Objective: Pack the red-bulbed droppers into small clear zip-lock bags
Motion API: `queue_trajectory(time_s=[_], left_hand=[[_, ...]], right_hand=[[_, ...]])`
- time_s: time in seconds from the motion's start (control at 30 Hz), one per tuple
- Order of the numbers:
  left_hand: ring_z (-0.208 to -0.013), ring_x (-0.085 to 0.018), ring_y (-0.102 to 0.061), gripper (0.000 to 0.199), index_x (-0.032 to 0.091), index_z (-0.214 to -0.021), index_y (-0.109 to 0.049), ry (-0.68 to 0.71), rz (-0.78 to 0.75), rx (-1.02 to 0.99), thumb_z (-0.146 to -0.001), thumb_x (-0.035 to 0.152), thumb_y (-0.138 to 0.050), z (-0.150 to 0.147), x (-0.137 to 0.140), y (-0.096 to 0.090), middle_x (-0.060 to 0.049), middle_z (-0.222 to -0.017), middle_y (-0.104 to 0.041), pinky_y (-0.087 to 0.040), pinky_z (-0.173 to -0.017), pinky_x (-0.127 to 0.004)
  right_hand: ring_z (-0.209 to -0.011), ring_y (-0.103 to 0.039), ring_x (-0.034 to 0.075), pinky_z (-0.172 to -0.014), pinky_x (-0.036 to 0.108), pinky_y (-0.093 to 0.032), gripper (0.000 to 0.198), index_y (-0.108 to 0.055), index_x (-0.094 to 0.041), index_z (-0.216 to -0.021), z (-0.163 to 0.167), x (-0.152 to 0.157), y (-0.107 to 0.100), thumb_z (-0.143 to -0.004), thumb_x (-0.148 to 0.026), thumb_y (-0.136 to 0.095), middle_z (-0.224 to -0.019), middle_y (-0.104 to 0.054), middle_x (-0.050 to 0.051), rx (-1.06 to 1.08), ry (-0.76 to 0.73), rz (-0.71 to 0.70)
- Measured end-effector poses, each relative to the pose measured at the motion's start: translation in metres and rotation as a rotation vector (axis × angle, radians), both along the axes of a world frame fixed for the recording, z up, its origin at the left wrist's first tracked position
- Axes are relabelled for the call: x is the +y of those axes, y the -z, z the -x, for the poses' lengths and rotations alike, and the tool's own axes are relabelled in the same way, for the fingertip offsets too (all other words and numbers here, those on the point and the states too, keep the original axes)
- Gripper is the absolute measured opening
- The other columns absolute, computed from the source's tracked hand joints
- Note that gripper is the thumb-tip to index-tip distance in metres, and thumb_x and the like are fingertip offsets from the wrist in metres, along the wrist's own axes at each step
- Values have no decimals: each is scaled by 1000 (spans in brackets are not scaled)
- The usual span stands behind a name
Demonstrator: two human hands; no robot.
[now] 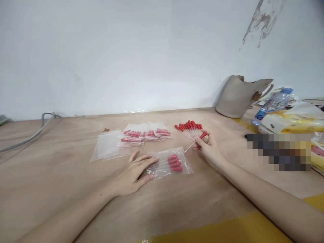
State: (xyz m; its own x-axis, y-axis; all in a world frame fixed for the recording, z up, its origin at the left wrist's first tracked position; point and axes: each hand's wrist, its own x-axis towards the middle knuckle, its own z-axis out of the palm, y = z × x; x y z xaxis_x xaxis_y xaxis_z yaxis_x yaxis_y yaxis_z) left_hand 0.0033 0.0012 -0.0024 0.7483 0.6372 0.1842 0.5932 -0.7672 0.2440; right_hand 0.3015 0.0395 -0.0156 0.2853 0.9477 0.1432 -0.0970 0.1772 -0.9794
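Note:
My left hand (135,172) lies flat with spread fingers, its fingertips on the left end of a clear plastic bag (187,165). Inside that bag are several droppers (175,164) with red bulbs on the right and clear stems pointing left. Pinched in my right hand (209,146) is a single dropper (203,135), bulb up and thin stem slanting down left toward the bag's upper right corner. Just behind this hand, a fan of loose droppers (188,125) lies with bulbs facing away.
Several filled bags (152,133) overlap behind my left hand, beside flat translucent bags (107,145). A grey cable (32,136) runs along the left. At right are a beige bag (235,98), a water bottle (273,104), yellow packaging (298,119) and a pixelated dark patch.

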Motion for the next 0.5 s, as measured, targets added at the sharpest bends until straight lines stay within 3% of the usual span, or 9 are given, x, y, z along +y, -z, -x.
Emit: queue_trajectory(time_s=[0.27, 0.5], left_hand=[[-128, -25, -33, 48, 28, -138, -27, 9, -1, 6, -93, 36, -41, 0, 1, 0, -3, -133, -47, -7, -108, -53], [-128, -25, -32, 47, 28, -138, -28, 0, 3, 8, -94, 36, -41, -1, 1, 0, -3, -133, -47, -7, -108, -53]], right_hand=[[-62, -65, 15, -70, 36, -54, 15, -37, -23, -85, 13, -7, 3, -80, -30, -50, -66, -59, -1, 187, -186, 159], [-61, -63, 13, -66, 33, -53, 16, -40, -24, -85, 6, -8, 4, -80, -34, -50, -67, -58, -2, 114, -240, 152]])
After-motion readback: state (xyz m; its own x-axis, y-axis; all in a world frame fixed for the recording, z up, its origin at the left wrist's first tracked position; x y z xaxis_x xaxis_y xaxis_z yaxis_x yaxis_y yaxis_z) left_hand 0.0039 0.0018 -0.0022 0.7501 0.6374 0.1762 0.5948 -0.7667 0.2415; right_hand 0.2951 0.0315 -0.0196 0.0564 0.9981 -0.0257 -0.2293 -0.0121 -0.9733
